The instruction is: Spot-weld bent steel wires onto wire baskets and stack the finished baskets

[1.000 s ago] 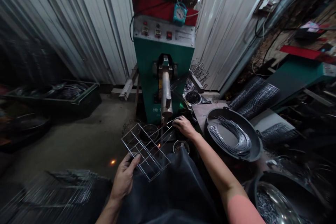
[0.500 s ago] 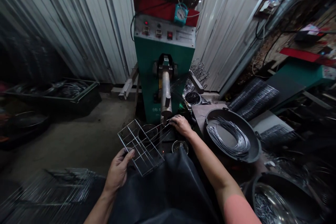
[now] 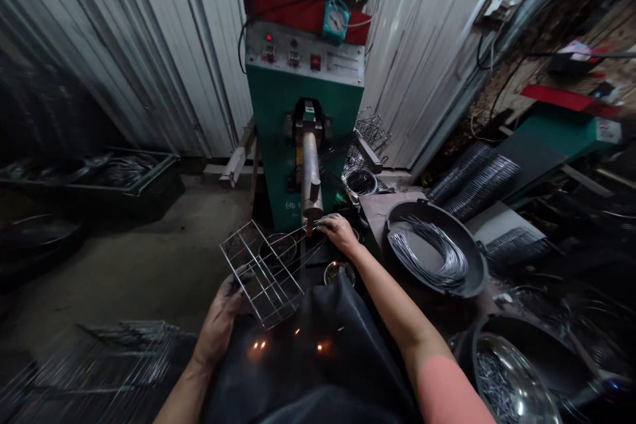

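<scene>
Cramped wire-welding workshop

White corrugated steel walls (image 3: 149,46) surround a green spot-welding machine (image 3: 278,132), beside a round black pan (image 3: 422,213) of curved steel wires (image 3: 432,252).

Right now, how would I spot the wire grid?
Find the green welding machine. Below its arm, the left hand holds a rectangular wire grid; its straight crossed rods differ from the curved wire in the black pan.

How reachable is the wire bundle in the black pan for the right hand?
Probably within reach: the right hand sits close to the black pan holding the wire bundle; only the pan's rim lies between.
</scene>
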{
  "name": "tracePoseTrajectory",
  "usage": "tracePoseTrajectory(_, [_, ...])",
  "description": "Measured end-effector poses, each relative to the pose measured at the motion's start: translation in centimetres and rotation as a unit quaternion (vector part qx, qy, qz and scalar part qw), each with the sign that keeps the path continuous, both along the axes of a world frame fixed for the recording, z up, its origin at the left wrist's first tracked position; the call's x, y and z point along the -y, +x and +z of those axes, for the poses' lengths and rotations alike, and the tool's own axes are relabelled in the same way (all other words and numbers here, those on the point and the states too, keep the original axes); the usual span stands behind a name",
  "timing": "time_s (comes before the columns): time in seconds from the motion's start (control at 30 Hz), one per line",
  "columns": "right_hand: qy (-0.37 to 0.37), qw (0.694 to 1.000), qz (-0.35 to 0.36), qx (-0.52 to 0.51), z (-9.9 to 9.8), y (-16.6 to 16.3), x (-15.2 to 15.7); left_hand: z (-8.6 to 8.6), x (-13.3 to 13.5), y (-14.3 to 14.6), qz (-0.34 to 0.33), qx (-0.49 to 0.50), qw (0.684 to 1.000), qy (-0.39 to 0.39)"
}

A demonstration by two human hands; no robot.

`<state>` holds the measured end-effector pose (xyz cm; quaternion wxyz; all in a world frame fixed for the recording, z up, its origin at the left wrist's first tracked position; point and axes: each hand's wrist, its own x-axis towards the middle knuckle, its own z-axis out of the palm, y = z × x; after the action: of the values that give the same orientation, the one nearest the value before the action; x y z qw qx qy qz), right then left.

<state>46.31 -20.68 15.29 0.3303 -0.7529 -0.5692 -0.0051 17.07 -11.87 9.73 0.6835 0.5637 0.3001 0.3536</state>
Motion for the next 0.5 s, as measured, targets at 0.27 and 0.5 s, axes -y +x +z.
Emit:
tracePoseTrajectory(0.27, [0.062, 0.99, -0.083, -0.093, -1.8, 0.1, 10.6, -7.0, -0.1, -3.6, -0.047, -0.268, 0.811, 0.518])
tracePoseTrajectory(0.5, [-0.054, 0.935, -0.345, -0.069, -5.5, -2.6, 30.6, -5.6, -0.2, -2.6, -0.162, -0.175, 0.819, 0.522])
